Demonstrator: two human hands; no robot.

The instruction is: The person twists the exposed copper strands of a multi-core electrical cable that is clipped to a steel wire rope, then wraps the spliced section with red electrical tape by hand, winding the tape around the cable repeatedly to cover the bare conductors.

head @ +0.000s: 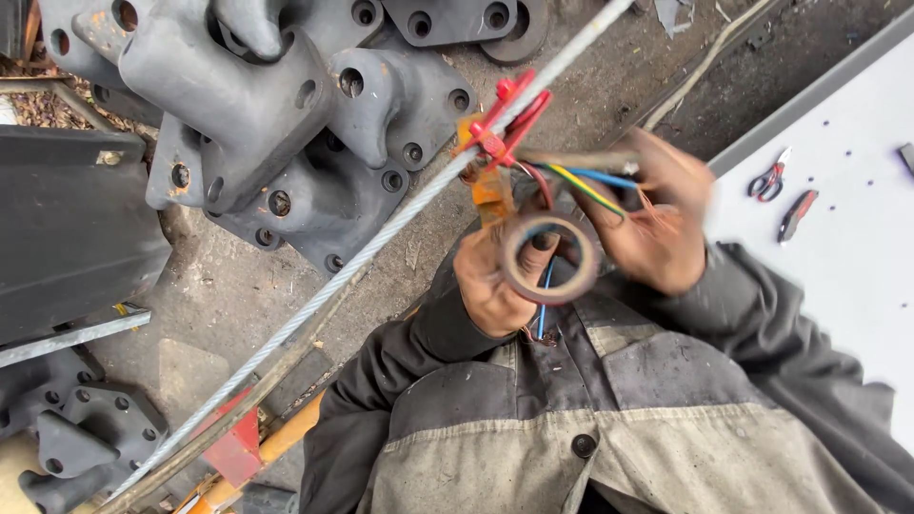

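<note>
Concrete ground [238, 295] bears grey castings [286, 124]; fingers [495, 257] hold tape roll [550, 257], wires [586, 186].

Flat, even daylight (soft shadows); right hand [657, 214] motion-blurred.

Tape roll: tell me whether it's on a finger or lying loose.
On a finger: the tape roll hangs around a finger of the left hand.

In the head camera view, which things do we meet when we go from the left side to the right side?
Grey cast metal brackets → red clips on the steel cable → left hand holding a tape roll → right hand with coloured wires → red-handled scissors.
</note>
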